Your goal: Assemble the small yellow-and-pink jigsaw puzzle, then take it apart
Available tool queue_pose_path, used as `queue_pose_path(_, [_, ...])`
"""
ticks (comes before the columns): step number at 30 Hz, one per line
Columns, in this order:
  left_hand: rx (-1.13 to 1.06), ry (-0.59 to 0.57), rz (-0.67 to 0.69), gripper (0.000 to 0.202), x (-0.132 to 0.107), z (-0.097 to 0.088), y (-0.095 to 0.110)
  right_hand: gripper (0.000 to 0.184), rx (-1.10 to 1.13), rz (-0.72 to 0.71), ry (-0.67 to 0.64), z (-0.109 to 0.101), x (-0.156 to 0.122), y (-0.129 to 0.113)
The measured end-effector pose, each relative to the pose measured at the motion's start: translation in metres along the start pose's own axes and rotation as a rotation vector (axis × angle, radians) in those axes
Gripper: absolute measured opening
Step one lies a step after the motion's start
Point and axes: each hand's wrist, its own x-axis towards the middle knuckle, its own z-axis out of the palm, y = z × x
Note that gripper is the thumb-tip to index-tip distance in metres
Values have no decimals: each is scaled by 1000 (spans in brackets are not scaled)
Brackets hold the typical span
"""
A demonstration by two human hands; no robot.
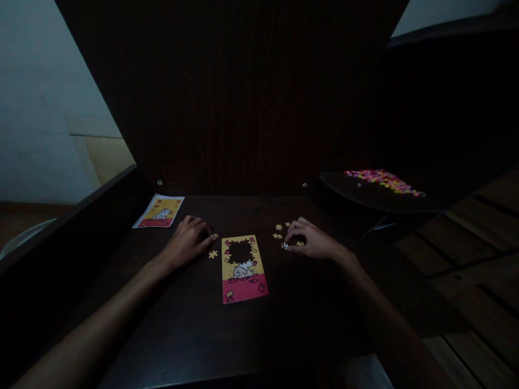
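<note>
A jigsaw puzzle [245,290] in yellow and pink, with a white cartoon animal, lies on the dark table between my hands. Its upper middle has a dark gap where the tabletop shows through. To its left, my left hand [190,239] rests with curled fingers, thumb and fingertips at a small yellow piece partly hidden by them. A loose yellow puzzle piece [213,254] lies just below that thumb. On the right, my right hand [308,239] pinches a whitish puzzle piece [286,246] between thumb and finger. Several yellow pieces [278,227] lie around its fingertips.
A printed reference picture [159,212] lies at the table's back left. Behind stands a tall dark panel [239,108]; a raised dark edge [81,221] runs along the left. At right, a dark curved surface [344,189] bears a heap of small colourful bits [385,180].
</note>
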Motion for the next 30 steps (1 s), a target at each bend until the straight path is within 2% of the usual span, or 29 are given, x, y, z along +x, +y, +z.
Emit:
queue_pose_path(3, [-1,3,29,31,-2,1,-2,23,0,-21,-3,0,-1,-1])
queue_pose_path(10, [-1,18,59,28,-5,2,-6,16,69,-24,-67,-2,-1,-2])
queue_pose_path(19, [-21,41,49,26,-7,-1,-3,13,106,-48,-28,7,5,-6])
queue_pose_path(30, [-176,14,150,27,-15,-7,34,13,43,-39,-40,10,6,-19])
